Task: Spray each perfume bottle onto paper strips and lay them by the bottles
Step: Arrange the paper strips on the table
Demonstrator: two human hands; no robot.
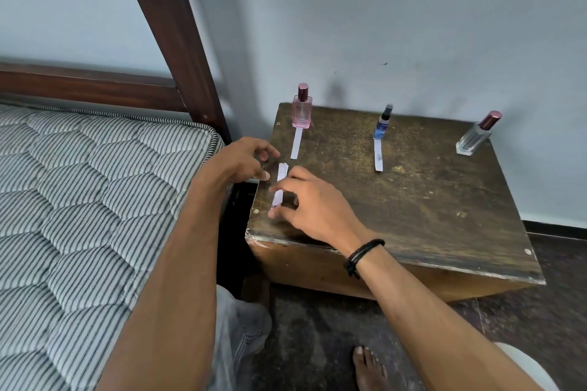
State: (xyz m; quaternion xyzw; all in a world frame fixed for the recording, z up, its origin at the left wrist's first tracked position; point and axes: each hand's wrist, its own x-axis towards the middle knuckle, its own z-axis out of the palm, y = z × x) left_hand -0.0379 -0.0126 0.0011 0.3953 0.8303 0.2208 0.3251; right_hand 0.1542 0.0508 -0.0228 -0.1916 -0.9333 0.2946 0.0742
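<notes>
Paper strips: right hand pinches one, likely for the bare clear bottle; left hand hovers slack, empty.

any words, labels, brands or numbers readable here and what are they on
Nothing here can be read.
pink bottle: faint print on the front, too blurred to read.
blue bottle: a label, too small to read.
clear bottle: no text shows.
strip by the blue bottle: a dark smudge, not legible writing.
strip by the pink bottle: blank.
stack of strips pinched by the right hand: blank where visible.
</notes>
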